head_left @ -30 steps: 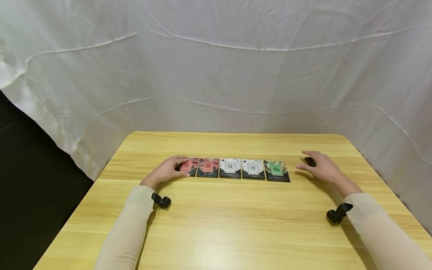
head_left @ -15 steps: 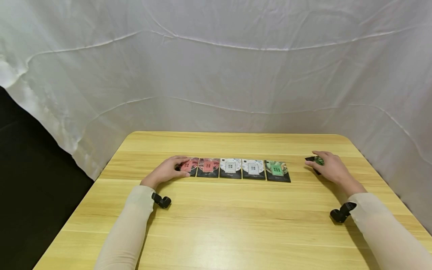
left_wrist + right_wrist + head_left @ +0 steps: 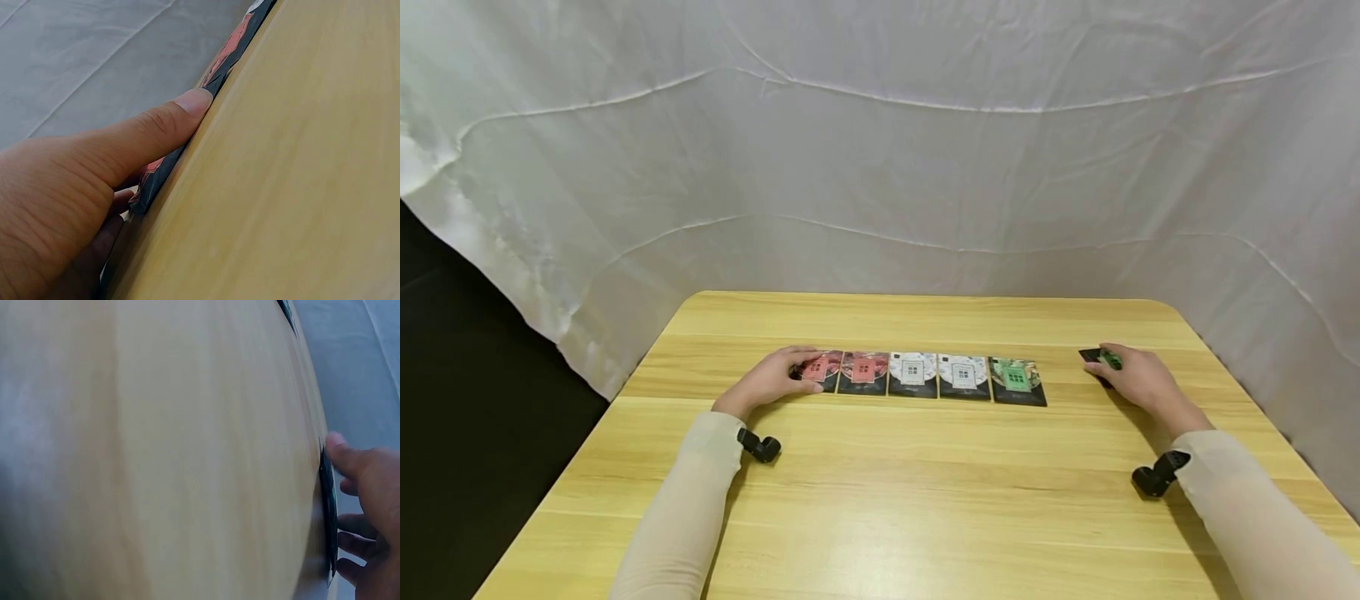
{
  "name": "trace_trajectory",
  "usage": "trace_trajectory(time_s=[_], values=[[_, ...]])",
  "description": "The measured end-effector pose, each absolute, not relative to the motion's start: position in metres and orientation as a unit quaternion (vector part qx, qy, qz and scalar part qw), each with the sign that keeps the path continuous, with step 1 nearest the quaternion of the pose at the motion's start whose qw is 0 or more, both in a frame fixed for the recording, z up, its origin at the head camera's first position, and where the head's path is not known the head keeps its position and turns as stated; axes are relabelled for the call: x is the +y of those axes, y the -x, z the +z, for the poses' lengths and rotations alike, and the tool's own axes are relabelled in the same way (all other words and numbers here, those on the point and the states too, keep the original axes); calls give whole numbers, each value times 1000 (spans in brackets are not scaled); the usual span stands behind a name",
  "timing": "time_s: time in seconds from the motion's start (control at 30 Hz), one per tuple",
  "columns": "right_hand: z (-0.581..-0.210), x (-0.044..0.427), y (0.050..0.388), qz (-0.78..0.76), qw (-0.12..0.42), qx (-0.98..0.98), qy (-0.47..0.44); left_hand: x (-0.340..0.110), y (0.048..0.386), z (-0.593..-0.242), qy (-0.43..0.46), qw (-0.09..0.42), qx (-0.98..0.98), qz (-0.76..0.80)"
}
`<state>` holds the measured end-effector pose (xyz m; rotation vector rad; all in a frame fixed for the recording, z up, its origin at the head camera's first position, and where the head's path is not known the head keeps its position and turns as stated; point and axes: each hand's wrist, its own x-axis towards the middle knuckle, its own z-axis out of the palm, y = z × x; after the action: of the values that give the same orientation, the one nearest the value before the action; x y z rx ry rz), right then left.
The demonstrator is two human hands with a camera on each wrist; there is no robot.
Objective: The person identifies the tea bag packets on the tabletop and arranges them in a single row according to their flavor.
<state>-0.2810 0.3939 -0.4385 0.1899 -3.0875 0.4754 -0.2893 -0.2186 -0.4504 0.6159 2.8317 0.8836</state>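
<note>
A row of flat food packets lies across the table. The leftmost red packet (image 3: 822, 371) is partly covered by my left hand (image 3: 767, 382), whose thumb and fingers span its near and far edges. In the left wrist view the thumb (image 3: 169, 119) presses along the packet's dark near edge. Right of it lie another red packet (image 3: 862, 373), two white packets (image 3: 912, 374) and a green packet (image 3: 1017, 381). Apart from the row, my right hand (image 3: 1142, 382) holds a black-and-green packet (image 3: 1097, 357) between thumb and fingers; the hand hides much of it.
The light wooden table (image 3: 895, 483) stretches in front of and behind the row. A pale cloth (image 3: 925, 167) hangs behind the table's far edge. Small black cameras (image 3: 762, 447) are strapped at both wrists.
My right hand has moved right, away from the row, and more of its black-and-green packet now shows. The left hand and the row of packets look practically unmoved.
</note>
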Motion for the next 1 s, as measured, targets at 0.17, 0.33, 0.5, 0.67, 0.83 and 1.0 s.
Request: trace_trajectory(time_s=[0.17, 0.33, 0.5, 0.67, 0.83, 1.0], values=[[-435, 393, 280, 155, -20, -986, -56, -218, 289, -450, -202, 57, 934, 290], [-433, 391, 280, 161, -28, -984, -65, -219, 289, -451, -204, 54, 933, 291], [-434, 388, 279, 185, -3, -981, -62, -219, 287, -452, -207, 51, 933, 290], [-435, 386, 279, 204, 21, -977, -57, -218, 286, -452, -208, 52, 931, 295], [-437, 384, 279, 210, 18, -976, -54, -218, 288, -452, -207, 53, 930, 298], [-437, 384, 280, 211, 12, -976, -49, -219, 290, -453, -207, 54, 931, 297]])
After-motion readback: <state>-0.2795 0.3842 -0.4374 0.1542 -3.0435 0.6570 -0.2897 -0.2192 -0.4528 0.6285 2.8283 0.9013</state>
